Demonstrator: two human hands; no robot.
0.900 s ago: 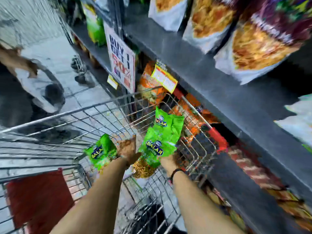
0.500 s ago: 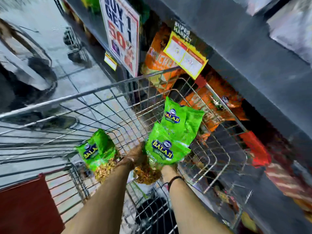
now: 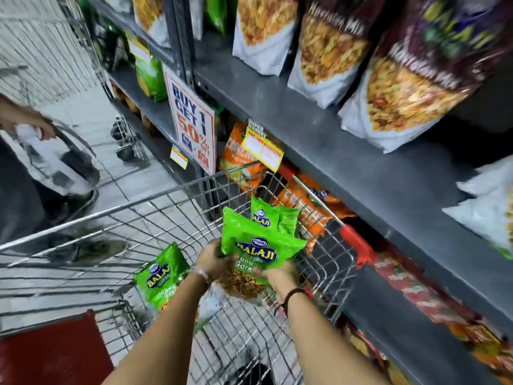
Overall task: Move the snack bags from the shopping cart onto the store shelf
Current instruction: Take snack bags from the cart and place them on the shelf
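Observation:
Above the wire shopping cart [image 3: 172, 190] both hands grip a stack of green Balaji snack bags [image 3: 258, 245]. My left hand [image 3: 212, 262] holds the stack's left lower edge and my right hand [image 3: 277, 276] holds its bottom right. A second green bag [image 3: 273, 219] pokes out behind the front one. Another green Balaji bag [image 3: 161, 273] stands in the cart, left of my left wrist. The grey store shelf [image 3: 347, 151] runs along the right, above and beside the cart.
Large namkeen bags [image 3: 402, 87] fill the upper shelf. Orange bags [image 3: 241, 159] sit on the lower shelf behind the cart, under a yellow price tag [image 3: 263, 151]. A "Buy 1 Get 1" sign [image 3: 193, 120] hangs from the upright. A person [image 3: 25, 162] stands left.
The view has tilted back up toward the upper shelf. The held green bags sit slightly higher over the cart, and my right hand now shows at the stack's bottom right.

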